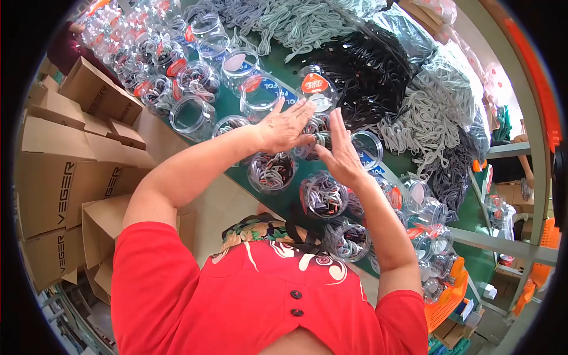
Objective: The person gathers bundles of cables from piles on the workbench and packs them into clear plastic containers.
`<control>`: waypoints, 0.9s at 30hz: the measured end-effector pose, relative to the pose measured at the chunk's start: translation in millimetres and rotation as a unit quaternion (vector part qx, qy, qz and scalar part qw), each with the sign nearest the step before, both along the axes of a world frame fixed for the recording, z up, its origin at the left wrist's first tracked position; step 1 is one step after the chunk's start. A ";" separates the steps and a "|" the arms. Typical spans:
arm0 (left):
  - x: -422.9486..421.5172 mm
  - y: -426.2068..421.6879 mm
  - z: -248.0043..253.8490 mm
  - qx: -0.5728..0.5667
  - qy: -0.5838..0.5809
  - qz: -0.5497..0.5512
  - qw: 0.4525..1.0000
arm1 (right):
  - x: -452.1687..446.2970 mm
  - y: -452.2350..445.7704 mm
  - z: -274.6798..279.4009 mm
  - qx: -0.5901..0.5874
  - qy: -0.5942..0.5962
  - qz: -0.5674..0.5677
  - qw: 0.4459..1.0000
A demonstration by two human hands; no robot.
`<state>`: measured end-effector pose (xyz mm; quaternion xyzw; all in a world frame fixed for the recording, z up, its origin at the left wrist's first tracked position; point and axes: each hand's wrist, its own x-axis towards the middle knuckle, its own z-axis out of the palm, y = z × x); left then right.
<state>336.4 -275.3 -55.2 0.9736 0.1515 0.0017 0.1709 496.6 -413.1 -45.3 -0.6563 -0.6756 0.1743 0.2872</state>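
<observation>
My left hand [286, 127] reaches over a clear jar [315, 124] of coiled cords, its fingers stretched out and nothing gripped. On the jar's other side is my right hand [341, 151], fingers extended upward and thumb apart, also holding nothing. The two hands nearly meet above the jar's opening and partly hide it. Just beyond them stands a clear jar with an orange label [316, 84]. Nearer my body are jars filled with cords, one [272, 171] below my left hand and another [323, 194] below my right.
Black cords [361, 74] and grey cords [426, 118] lie heaped on the green table [290, 204]. Many jars crowd the far left and the right. Cardboard boxes [53, 171] stack at the left, an orange basket [447, 299] sits at lower right, and people are partly visible at both sides.
</observation>
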 end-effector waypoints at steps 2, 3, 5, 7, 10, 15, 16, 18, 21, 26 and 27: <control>3.7 -1.0 -7.0 0.059 0.010 0.001 0.998 | -8.7 -2.8 -0.9 -0.069 -0.144 0.003 0.987; 6.5 -3.1 -8.2 0.076 0.038 -0.001 0.996 | -12.6 0.3 1.3 -0.086 -0.145 0.007 0.986; 9.9 -5.6 -5.4 0.107 0.062 0.018 0.992 | -21.6 3.6 -2.0 -0.077 -0.230 0.003 0.970; 12.3 -6.4 0.4 0.115 0.078 0.030 0.990 | -24.1 7.0 -3.2 -0.076 -0.284 0.000 0.956; 9.3 -7.1 3.4 0.116 0.048 0.024 0.992 | -15.7 7.4 8.3 -0.118 -0.224 0.022 0.967; -13.9 -8.5 0.8 0.064 -0.169 -0.112 0.977 | 0.7 -9.8 4.2 0.003 -0.217 0.065 0.974; -13.3 -7.7 1.5 0.083 -0.142 -0.119 0.979 | -0.7 -8.8 4.0 -0.015 -0.240 0.072 0.968; -5.8 -5.3 6.3 0.128 -0.093 -0.132 0.979 | -3.3 -2.4 10.8 -0.045 -0.292 0.086 0.951; 4.3 -12.2 3.7 0.197 -0.035 -0.119 0.973 | -1.9 15.5 37.4 -0.130 -0.239 0.102 0.957; -13.5 -28.0 38.2 0.060 -0.151 -0.044 0.986 | 44.1 86.3 49.2 -0.064 0.007 -0.111 0.992; -23.8 -35.9 57.0 -0.084 -0.185 -0.045 0.978 | 56.5 107.6 35.9 -0.079 -0.007 -0.136 0.988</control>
